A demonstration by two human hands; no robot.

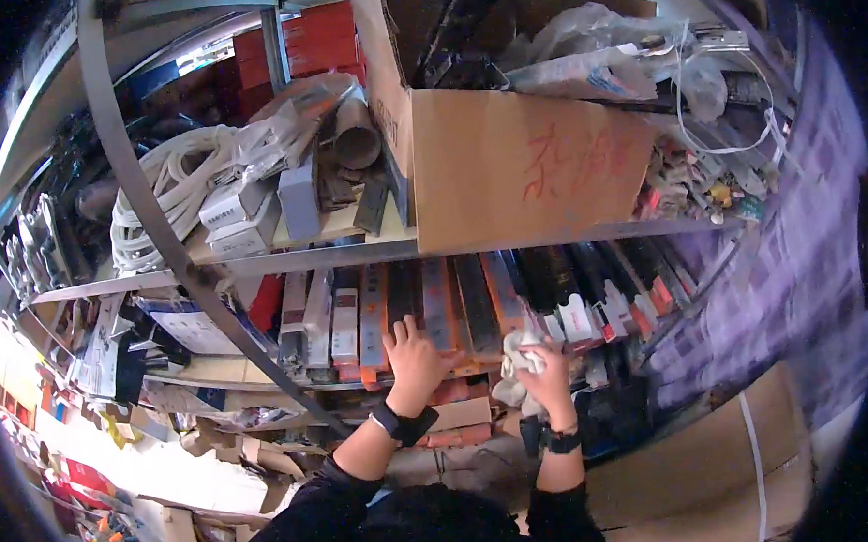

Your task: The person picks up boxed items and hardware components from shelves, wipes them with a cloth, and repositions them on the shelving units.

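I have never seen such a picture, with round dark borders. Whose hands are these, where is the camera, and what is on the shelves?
There is no machine: these are a person's two bare hands. The only picture comes from a wide camera worn on the head, looking down, so straight edges bend. The right hand holds what looks like a crumpled pale cloth. The left hand is at the long boxes, lined up on the lower shelf. The upper shelf carries a white coil and a big cardboard box.
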